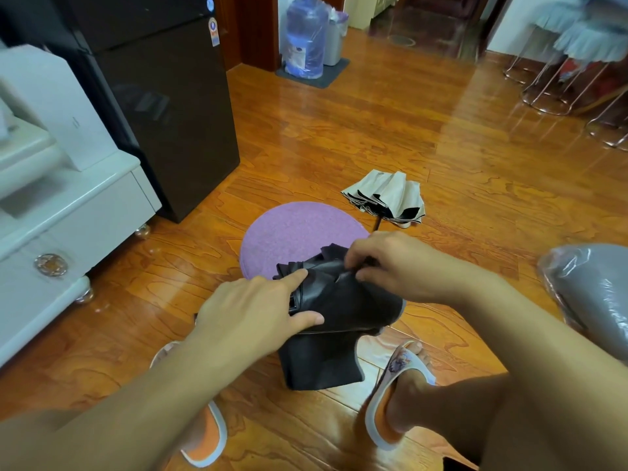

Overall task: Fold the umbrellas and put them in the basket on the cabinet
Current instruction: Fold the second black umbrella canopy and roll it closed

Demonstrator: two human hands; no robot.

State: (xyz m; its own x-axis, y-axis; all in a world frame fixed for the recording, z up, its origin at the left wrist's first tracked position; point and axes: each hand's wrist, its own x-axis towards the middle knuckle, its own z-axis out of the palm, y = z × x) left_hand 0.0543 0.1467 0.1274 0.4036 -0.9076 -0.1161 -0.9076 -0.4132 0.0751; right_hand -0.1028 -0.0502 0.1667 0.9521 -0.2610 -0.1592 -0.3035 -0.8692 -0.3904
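Right, nearest you are your feet in orange slippers [390,413] on the glossy wood floor [373,130]. Just above them you're holding the black umbrella [339,321], collapsed, canopy loose and bunched: your left hand [251,314] wraps it w/ thumb and forefinger curled round the fabric, your right hand [397,266] pinches a fold at the top edge. Behind it lies a round purple mat [289,229]. Beyond the mat, a 2nd umbrella, the beige umbrella [387,195], sits part-collapsed on the floor, well apart from your hands. Left: a white cabinet [68,212], then a dark fridge [163,107]. Right edge: a grey plastic-wrapped bundle [594,294]. Far back, a water jug [306,39] beside a bin, and chrome stool legs [550,86] top right.
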